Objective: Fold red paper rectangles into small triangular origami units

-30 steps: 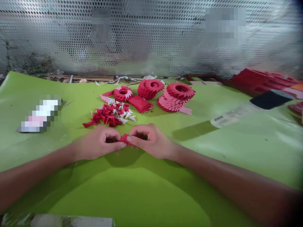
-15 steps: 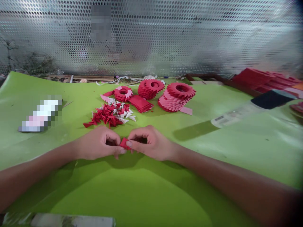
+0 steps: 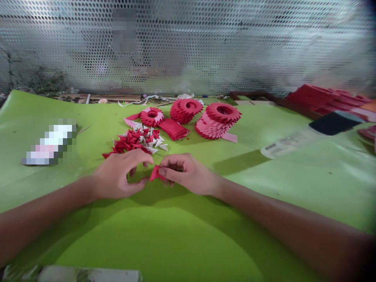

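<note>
My right hand [image 3: 188,174] pinches a small folded red paper piece [image 3: 155,173] just above the green table cover [image 3: 176,235]. My left hand [image 3: 120,174] is right beside it, fingers curved and apart, with thumb and forefinger spread around a gap and nothing in them. Just beyond my hands lies a heap of small red and white folded paper triangles [image 3: 136,141].
Further back lie red paper rings [image 3: 187,109], a pink and red stacked ring [image 3: 219,119], a red and white ring [image 3: 152,116] and a flat stack of red paper [image 3: 174,128]. A clear bottle with a dark cap [image 3: 311,133] lies at the right. A perforated metal screen [image 3: 205,47] closes the back.
My left hand has let go of the red piece and opened its fingers. My right hand keeps the piece, now tilted up.
</note>
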`<state>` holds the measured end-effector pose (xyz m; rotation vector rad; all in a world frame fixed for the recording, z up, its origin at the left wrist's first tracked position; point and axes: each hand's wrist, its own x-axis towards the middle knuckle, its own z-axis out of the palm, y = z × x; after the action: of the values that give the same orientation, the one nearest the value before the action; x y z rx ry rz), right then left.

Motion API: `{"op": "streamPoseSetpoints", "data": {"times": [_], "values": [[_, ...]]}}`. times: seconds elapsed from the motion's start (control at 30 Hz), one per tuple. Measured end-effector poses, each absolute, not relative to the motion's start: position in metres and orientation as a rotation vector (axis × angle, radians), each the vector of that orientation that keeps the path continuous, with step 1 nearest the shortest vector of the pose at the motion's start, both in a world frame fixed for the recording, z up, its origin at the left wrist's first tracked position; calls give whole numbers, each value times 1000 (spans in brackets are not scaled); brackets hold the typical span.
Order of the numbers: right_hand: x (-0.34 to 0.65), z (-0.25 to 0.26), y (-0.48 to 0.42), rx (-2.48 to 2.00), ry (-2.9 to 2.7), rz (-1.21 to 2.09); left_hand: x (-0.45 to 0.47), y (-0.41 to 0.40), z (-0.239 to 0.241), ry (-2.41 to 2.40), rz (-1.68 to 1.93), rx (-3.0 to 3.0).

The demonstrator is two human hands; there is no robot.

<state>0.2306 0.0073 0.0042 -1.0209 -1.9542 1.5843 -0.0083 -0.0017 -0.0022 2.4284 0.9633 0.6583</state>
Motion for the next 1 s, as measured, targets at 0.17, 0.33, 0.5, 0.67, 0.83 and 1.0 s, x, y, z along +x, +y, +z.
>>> {"op": "streamPoseSetpoints", "data": {"times": [0.17,0.33,0.5,0.67,0.83,1.0], "values": [[231,1,8,-935,-1972,1627,-9,0,-2,881,696,2738],[232,1,7,-896,-2025,1521,-8,-1,-1,979,813,2607],[229,2,3,-919,-2031,1485,-6,0,-5,1062,688,2446],[228,2,1,-912,-2011,1532,-3,-2,-2,986,567,2490],[229,1,2,-863,-1945,1574,-4,-1,-4,945,615,2542],[231,-3,4,-846,-1976,1553,-7,1,-7,1001,615,2500]]}}
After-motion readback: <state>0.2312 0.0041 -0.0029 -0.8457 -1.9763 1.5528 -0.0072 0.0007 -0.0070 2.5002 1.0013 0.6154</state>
